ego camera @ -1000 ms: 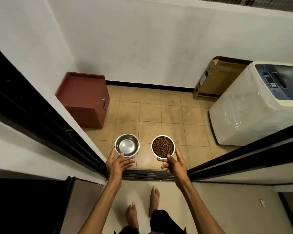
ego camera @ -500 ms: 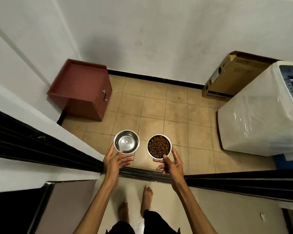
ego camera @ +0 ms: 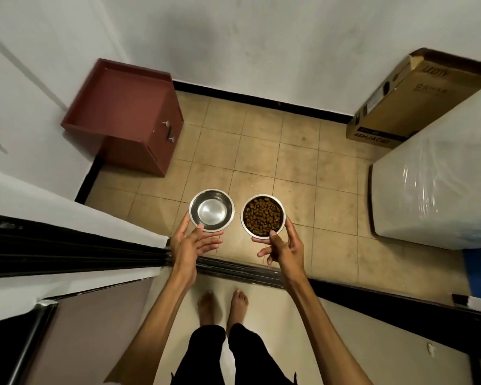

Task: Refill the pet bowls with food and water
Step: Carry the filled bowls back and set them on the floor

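I hold two round steel bowls out over a tiled floor. My left hand [ego camera: 190, 244] grips the near rim of the left steel bowl [ego camera: 211, 210], thumb on the rim; its shiny inside may hold clear water, I cannot tell. My right hand [ego camera: 282, 247] grips the near rim of the food bowl [ego camera: 263, 215], which is full of brown kibble. Both bowls are level and side by side, a small gap between them.
A dark red cabinet [ego camera: 135, 118] stands at the far left against the wall. A cardboard box [ego camera: 408, 101] and a plastic-wrapped washing machine [ego camera: 439, 179] stand on the right. A black sliding-door track [ego camera: 233, 268] crosses the floor under my hands, just ahead of my bare feet [ego camera: 222, 304].
I have stepped forward through the doorway; the door frames have slid out to the sides. Both bowls stay in my hands, held the same way.
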{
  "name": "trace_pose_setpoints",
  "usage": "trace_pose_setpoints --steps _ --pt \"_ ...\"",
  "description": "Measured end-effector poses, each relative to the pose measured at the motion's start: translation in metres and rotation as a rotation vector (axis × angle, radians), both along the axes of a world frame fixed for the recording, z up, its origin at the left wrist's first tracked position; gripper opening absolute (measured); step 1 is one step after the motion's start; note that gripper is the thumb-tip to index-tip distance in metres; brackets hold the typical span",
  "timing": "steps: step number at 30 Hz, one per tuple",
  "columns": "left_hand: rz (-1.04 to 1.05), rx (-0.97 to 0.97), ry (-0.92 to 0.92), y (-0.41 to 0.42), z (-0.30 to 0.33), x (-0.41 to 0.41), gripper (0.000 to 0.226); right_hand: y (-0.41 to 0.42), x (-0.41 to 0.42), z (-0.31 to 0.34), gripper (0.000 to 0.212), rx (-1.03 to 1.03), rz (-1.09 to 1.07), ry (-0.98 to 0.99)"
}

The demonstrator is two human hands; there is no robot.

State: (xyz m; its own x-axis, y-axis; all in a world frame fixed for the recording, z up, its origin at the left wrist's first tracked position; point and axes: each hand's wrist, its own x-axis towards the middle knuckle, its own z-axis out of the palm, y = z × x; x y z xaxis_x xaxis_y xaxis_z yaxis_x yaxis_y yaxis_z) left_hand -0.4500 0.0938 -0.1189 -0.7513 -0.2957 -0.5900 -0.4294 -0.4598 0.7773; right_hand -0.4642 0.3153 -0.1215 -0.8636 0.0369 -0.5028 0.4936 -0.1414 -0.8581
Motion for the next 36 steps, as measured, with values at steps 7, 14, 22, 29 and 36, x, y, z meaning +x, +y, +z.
trace_pose_setpoints --steps 7,14,22,29,36 --pt "-0.050 0.034 0.021 -0.002 -0.037 -0.025 0.061 0.002 -0.018 -0.038 0.068 -0.003 -0.019 0.011" --pt "-0.114 0.028 0.044 -0.009 -0.091 -0.038 0.061 0.008 -0.024 -0.097 0.065 -0.008 -0.078 -0.017" --pt "-0.158 0.013 0.021 -0.018 -0.186 -0.039 0.059 0.018 -0.025 -0.195 0.063 0.004 -0.110 -0.048" --pt "-0.174 0.000 0.030 -0.023 -0.273 -0.039 0.058 0.021 -0.028 -0.278 0.062 0.028 -0.077 -0.041" --pt "-0.233 -0.058 0.067 -0.029 -0.364 -0.037 0.053 0.022 -0.024 -0.368 0.064 0.023 -0.060 -0.025"
